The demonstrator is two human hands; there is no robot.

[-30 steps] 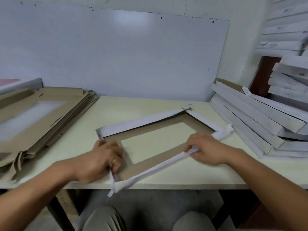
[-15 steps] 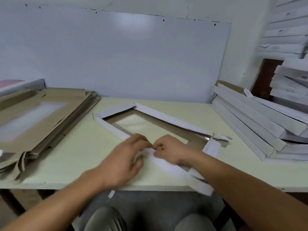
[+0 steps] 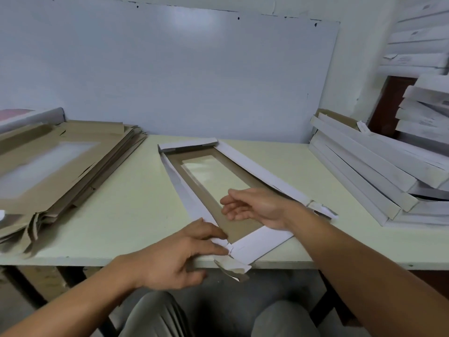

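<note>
Cardboard frame — near corner under left hand, fingers straight, pressing; right hand relaxed, empty, above near end.

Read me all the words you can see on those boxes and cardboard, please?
Labels on the top white boxes, upper right: dark print, too blurred to read.
Print on the side white boxes, far right: too small to read.
Flat window box on the table: no words showing.
Brown cardboard pile, left: no words showing.
</note>
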